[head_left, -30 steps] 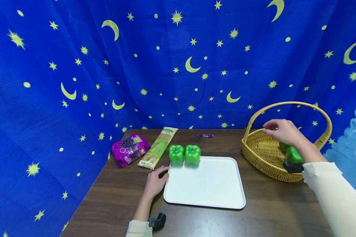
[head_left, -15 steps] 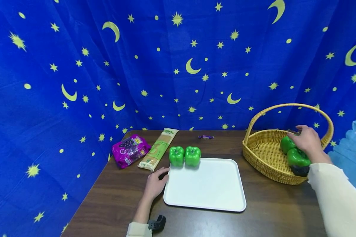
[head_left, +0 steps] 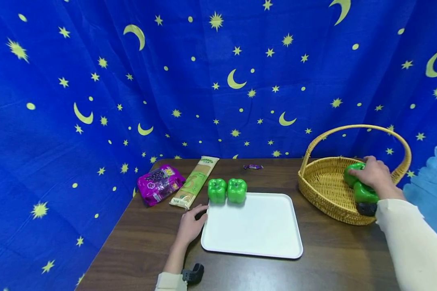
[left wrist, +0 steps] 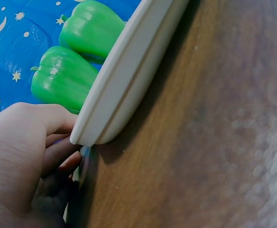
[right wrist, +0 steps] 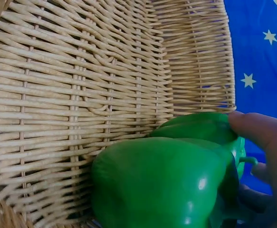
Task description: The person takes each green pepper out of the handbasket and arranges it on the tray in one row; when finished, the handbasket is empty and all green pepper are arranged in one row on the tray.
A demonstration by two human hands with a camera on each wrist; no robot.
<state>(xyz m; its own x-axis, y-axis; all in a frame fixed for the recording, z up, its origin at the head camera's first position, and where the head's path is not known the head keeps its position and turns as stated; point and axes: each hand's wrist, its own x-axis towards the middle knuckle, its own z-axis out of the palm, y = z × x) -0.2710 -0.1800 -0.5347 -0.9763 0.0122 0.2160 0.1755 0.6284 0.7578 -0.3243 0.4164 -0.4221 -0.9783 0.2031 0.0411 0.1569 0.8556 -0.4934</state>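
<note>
In the wicker basket [head_left: 324,202], my right hand [head_left: 373,173] holds the farther green bell pepper [head_left: 349,178], thumb on one side and fingers by its stem. Part of that pepper is hidden behind the hand and the nearer green bell pepper [right wrist: 157,183], which lies against it in the basket. My left hand [head_left: 190,226] rests at the left edge of the white tray [head_left: 253,230]; loosely bent, its fingertips touch the rim. Two more green bell peppers, a left one [head_left: 217,190] and a right one [head_left: 236,190], sit side by side at the tray's far left corner.
A purple snack bag [head_left: 160,184] and a long noodle packet [head_left: 196,182] lie left of the tray. Behind it is a small purple wrapped candy [head_left: 253,167]. The basket's tall handle [head_left: 357,126] arches over its opening. A blue star-patterned curtain [head_left: 189,81] hangs behind the table.
My right hand has moved right and down from above the basket's middle onto the farther pepper and now grips it. The left hand stays at the tray's edge.
</note>
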